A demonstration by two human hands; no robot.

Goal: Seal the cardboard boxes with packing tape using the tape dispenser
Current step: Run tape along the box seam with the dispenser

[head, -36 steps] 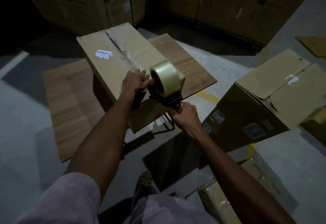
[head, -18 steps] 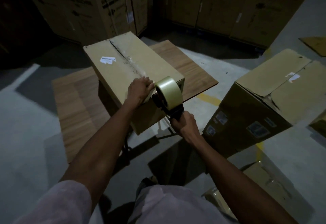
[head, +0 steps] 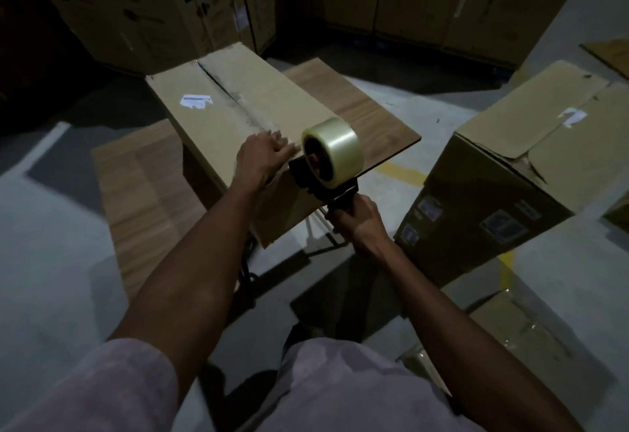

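My left hand (head: 262, 156) lies flat on the brown cardboard box (head: 238, 108) atop the wooden board (head: 371, 118); right hand (head: 357, 220) grips the black tape dispenser (head: 326, 166); grey concrete floor (head: 51, 227), stacked cartons (head: 143, 2) behind the box.

Matt cardboard box (head: 238, 105), glossy clear tape roll (head: 335, 145), wood-grain board (head: 371, 118)

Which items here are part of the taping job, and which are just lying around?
In use: tape dispenser, box on the wooden board, left hand, right hand.
Lying about: box on the right, stacked cartons behind, loose cardboard sheet.
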